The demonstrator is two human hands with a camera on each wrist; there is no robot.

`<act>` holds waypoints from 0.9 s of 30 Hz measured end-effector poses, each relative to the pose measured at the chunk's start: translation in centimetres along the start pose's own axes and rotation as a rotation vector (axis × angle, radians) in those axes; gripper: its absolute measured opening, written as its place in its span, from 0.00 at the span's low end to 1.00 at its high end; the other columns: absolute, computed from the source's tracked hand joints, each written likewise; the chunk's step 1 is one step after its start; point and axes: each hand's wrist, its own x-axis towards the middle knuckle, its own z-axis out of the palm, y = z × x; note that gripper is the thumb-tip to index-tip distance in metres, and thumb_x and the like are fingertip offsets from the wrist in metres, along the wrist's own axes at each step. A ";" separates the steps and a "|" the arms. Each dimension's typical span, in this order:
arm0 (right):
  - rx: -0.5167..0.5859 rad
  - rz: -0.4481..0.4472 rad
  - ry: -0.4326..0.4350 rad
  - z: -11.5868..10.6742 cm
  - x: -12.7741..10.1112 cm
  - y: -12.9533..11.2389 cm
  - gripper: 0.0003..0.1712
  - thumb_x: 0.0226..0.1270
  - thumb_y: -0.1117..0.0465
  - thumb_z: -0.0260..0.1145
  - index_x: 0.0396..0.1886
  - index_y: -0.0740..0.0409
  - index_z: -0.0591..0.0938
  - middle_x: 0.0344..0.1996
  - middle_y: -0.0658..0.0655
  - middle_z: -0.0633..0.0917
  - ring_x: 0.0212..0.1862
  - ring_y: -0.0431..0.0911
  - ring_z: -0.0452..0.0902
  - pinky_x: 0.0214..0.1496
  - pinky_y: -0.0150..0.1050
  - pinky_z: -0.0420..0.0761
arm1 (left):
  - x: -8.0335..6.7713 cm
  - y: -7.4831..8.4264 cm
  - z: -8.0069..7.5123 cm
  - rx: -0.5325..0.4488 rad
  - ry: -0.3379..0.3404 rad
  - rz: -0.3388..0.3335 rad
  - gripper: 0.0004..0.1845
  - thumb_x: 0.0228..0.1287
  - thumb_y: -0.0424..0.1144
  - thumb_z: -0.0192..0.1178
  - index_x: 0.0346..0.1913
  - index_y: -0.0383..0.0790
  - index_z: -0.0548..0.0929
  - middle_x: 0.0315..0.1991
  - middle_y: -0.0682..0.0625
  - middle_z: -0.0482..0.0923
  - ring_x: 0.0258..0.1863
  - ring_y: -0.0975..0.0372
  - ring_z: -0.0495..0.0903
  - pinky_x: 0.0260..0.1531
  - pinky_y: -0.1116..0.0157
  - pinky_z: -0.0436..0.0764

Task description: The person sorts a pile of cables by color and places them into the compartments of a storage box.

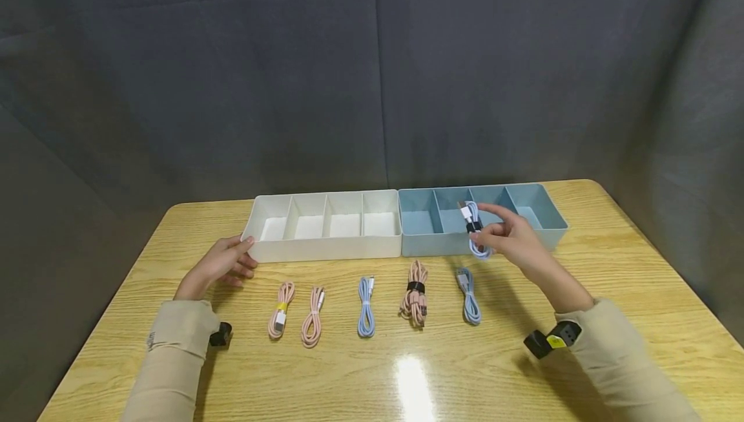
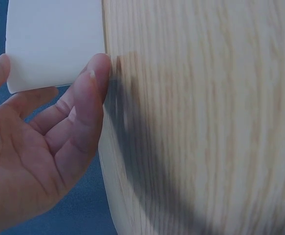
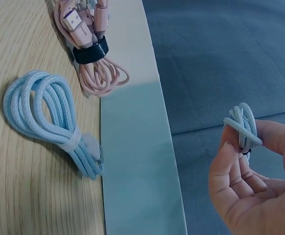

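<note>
Before both trays [image 1: 325, 251] lie five coiled cables [image 1: 365, 298].

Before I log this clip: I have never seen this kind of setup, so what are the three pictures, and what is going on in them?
There is no machine here: a person works with two bare hands, wearing one camera on the head and one on each wrist. The wide picture comes from the head camera. It shows a wooden table with a white divided tray and a blue divided tray side by side at the back. In front lie five bundled cables, three pink and two blue.

The left hand rests with straight fingers against the white tray's corner; the left wrist picture shows that close up. The right hand pinches a sixth cable, a light blue bundle, above the blue tray. The right wrist picture shows that grip from below.
</note>
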 end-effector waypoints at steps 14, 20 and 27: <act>-0.006 0.008 -0.005 1.6 1.9 -0.3 0.36 0.62 0.61 0.62 0.68 0.60 0.59 0.26 0.51 0.82 0.27 0.41 0.73 0.33 0.39 0.74 | 0.1 0.0 0.0 -0.008 0.002 -0.026 0.30 0.72 0.51 0.37 0.61 0.25 0.59 0.35 0.40 0.77 0.29 0.60 0.80 0.26 0.61 0.81; -0.023 0.019 0.007 2.1 2.9 0.0 0.36 0.62 0.60 0.63 0.67 0.59 0.60 0.27 0.53 0.81 0.27 0.42 0.73 0.33 0.40 0.76 | 0.0 0.0 0.0 -0.018 -0.005 -0.015 0.30 0.72 0.51 0.37 0.62 0.26 0.59 0.36 0.39 0.77 0.29 0.59 0.80 0.26 0.61 0.81; -0.017 0.044 0.008 2.5 4.1 0.2 0.36 0.61 0.60 0.63 0.67 0.59 0.60 0.27 0.53 0.82 0.28 0.42 0.75 0.36 0.44 0.77 | 0.0 -0.2 -0.1 -0.018 -0.003 -0.013 0.31 0.72 0.52 0.37 0.62 0.26 0.59 0.36 0.40 0.77 0.28 0.61 0.80 0.26 0.61 0.81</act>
